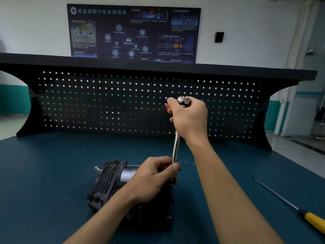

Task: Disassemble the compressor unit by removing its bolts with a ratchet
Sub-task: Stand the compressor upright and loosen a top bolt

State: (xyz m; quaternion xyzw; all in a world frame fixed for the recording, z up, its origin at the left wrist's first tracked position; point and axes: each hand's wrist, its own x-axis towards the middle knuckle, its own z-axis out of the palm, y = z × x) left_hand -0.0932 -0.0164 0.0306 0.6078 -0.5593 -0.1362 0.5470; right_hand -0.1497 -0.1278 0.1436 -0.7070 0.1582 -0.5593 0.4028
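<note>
The right hand (189, 118) is gripping the ratchet (176, 147) head; the left hand (154, 176) is pinching its slick shaft above the seemingly heavy, rigid compressor unit (107, 178).

A black pegboard (123, 106) stands along the far edge of a dark teal workbench (44, 173). Above the pegboard, a dark poster (133, 32) hangs on a white wall (35, 23).
</note>
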